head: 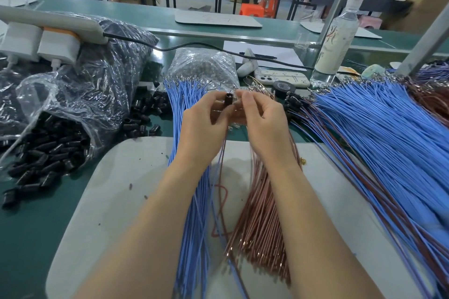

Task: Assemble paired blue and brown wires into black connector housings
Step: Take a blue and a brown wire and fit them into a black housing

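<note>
My left hand (202,124) pinches a small black connector housing (229,99) at chest height above the bench. Close beside it, my right hand (263,121) grips the ends of a blue and a brown wire (222,153), which hang down between my wrists. Under my left forearm lies a bundle of loose blue wires (192,213). A bundle of loose brown wires (260,226) rests beneath my right forearm. Loose black housings (143,116) are scattered left of my hands. The wire tips are hidden by my fingers.
An open plastic bag of black housings (56,143) spills at the left. A large heap of finished blue and brown assemblies (379,133) fills the right. Behind my hands are a clear bag of parts (204,68), a phone (281,79), a tape roll (283,87) and a bottle (337,39).
</note>
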A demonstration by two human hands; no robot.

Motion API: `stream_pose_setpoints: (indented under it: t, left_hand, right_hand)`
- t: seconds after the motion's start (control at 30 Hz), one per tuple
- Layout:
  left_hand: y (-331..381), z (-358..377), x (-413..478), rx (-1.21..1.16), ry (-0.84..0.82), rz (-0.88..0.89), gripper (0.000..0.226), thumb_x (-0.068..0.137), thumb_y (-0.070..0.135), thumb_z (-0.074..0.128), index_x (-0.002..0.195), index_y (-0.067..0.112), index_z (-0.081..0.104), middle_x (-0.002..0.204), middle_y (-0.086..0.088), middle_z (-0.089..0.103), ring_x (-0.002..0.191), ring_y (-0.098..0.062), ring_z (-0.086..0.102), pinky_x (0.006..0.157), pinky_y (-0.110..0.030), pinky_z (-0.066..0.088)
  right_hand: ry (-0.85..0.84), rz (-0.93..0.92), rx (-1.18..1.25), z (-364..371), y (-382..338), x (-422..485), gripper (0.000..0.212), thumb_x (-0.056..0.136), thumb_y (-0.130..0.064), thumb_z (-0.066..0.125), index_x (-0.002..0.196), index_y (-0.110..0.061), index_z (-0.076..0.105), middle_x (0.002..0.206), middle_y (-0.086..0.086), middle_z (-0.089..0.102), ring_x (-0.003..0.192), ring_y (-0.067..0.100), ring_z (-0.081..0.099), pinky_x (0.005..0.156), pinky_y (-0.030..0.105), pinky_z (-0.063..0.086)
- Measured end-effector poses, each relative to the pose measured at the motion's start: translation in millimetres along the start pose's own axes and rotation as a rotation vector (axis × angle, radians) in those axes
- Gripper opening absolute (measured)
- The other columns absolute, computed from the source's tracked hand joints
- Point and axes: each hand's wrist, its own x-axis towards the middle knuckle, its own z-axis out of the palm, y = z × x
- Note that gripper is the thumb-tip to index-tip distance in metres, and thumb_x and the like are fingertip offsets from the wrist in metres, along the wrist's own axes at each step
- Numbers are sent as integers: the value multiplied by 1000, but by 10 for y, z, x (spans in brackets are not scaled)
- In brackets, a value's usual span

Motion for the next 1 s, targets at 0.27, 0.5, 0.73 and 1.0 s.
stream_pose_setpoints:
  t: [0.27,0.5,0.73,1.0]
  left_hand:
    - [0,-10,32,-69,27,-8,16,86,10,66,91,25,62,87,6,67,72,-10,59,66,-18,45]
    - [-15,-23,31,-100,25,-19,18,84,8,68,86,24,61,79,11,65,74,-6,61,73,-20,51]
    - [-24,-31,28,-59,2,-32,17,84,12,69,82,27,61,80,10,65,74,-8,61,75,-26,52]
    - [12,-12,7,-155,-8,1,25,81,3,70,82,26,60,78,8,65,74,-4,62,73,-16,50]
  right_hand:
    - [-31,61,-175,19,370,81,18,88,-8,58,74,-19,61,50,-39,51,53,-22,49,56,-5,35]
    - [-12,41,-195,34,454,113,11,87,-11,60,81,-14,68,50,-31,53,54,-19,50,56,-3,37]
    - [96,-17,-207,67,500,98,20,78,-16,54,86,-12,72,50,-33,51,58,-23,50,59,-6,34]
    - [153,4,-219,101,606,137,18,79,-25,55,85,-18,70,60,-41,54,60,-22,51,59,-5,35]
